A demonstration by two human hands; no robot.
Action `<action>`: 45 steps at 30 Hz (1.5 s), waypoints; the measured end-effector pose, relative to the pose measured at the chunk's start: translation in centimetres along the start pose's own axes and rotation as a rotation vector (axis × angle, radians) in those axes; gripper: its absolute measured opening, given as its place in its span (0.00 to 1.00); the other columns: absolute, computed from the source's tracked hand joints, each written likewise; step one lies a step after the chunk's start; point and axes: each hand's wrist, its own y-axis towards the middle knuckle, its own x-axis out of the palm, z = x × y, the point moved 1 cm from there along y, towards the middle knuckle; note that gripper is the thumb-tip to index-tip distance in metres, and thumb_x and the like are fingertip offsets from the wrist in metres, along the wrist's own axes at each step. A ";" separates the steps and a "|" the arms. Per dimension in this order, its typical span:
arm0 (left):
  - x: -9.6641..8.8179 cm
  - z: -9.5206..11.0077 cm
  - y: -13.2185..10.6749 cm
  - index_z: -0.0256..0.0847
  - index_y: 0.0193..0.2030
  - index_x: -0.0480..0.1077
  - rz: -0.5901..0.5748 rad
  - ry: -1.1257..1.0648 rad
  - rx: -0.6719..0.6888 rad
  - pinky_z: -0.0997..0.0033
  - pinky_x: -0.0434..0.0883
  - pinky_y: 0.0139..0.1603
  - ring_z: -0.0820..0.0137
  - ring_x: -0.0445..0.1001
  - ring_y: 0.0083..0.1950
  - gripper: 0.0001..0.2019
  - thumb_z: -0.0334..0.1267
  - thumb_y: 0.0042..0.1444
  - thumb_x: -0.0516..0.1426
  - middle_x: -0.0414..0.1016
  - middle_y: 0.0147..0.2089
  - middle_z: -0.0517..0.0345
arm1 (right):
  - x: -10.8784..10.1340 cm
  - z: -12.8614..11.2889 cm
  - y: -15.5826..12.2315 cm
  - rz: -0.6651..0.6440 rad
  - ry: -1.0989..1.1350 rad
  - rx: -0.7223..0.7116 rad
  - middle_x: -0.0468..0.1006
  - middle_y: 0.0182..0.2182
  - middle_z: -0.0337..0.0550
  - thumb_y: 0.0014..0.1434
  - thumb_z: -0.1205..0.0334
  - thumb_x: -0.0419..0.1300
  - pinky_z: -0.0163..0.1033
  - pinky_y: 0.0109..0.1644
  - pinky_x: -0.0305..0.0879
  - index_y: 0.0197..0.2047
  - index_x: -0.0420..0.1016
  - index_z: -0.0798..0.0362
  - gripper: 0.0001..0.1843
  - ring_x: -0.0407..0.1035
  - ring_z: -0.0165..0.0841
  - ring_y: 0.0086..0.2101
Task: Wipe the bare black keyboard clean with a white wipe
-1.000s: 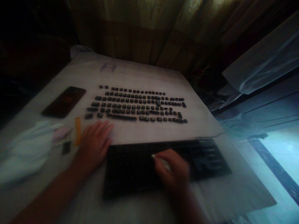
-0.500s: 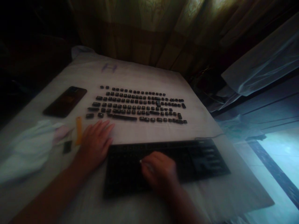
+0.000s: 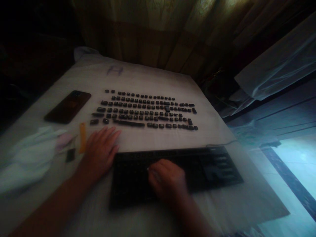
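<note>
A black keyboard base [image 3: 133, 184] with its keycaps off lies in front of me. Over its middle, my right hand [image 3: 169, 176] is closed in a pinch; a small whitish tip shows at the fingertips, but the rest of what it holds is hidden. My left hand [image 3: 101, 148] lies flat on the cloth with fingers stretched out, beside the keyboard's upper left corner. Beyond both hands, loose black keycaps are laid out in rows, with the long space bar [image 3: 130, 123] in the nearest row.
A dark phone [image 3: 68, 107] lies at the left. Near my left wrist are a yellow strip [image 3: 82, 138], a small black piece [image 3: 70, 155] and a crumpled whitish cloth [image 3: 32, 158]. A cable [image 3: 222, 144] runs off the keyboard's back edge. A curtain [image 3: 148, 39] hangs behind the table.
Almost nothing differs. My right hand has shifted very slightly left over the keyboard, still pinched; my left hand stays flat in the same place.
</note>
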 end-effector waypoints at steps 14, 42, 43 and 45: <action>-0.3 0.0 0.2 0.37 0.65 0.66 -0.020 -0.017 0.001 0.41 0.62 0.67 0.49 0.65 0.70 0.25 0.44 0.67 0.43 0.71 0.67 0.41 | 0.0 0.1 0.1 0.000 0.029 0.008 0.76 0.24 0.40 0.59 0.71 0.56 0.35 0.30 0.65 0.29 0.76 0.52 0.11 0.71 0.32 0.26; -0.1 0.0 0.0 0.39 0.65 0.65 -0.021 -0.035 -0.013 0.41 0.61 0.69 0.50 0.64 0.71 0.24 0.44 0.67 0.43 0.70 0.68 0.43 | -0.1 0.0 0.1 -0.006 0.048 0.013 0.77 0.24 0.40 0.58 0.72 0.56 0.34 0.30 0.65 0.29 0.76 0.52 0.11 0.71 0.31 0.25; 0.0 0.0 0.0 0.39 0.65 0.65 -0.018 -0.033 -0.012 0.41 0.61 0.69 0.50 0.64 0.71 0.24 0.43 0.67 0.43 0.70 0.68 0.43 | -0.1 0.0 0.1 -0.007 0.054 0.016 0.76 0.24 0.40 0.58 0.72 0.56 0.34 0.30 0.65 0.29 0.76 0.52 0.11 0.71 0.31 0.25; 0.0 0.0 0.0 0.38 0.65 0.66 -0.015 -0.032 -0.010 0.41 0.61 0.69 0.49 0.64 0.70 0.25 0.43 0.67 0.43 0.70 0.68 0.42 | -0.1 0.1 0.1 0.000 0.073 0.023 0.77 0.24 0.40 0.59 0.72 0.56 0.34 0.30 0.66 0.29 0.76 0.52 0.11 0.71 0.31 0.25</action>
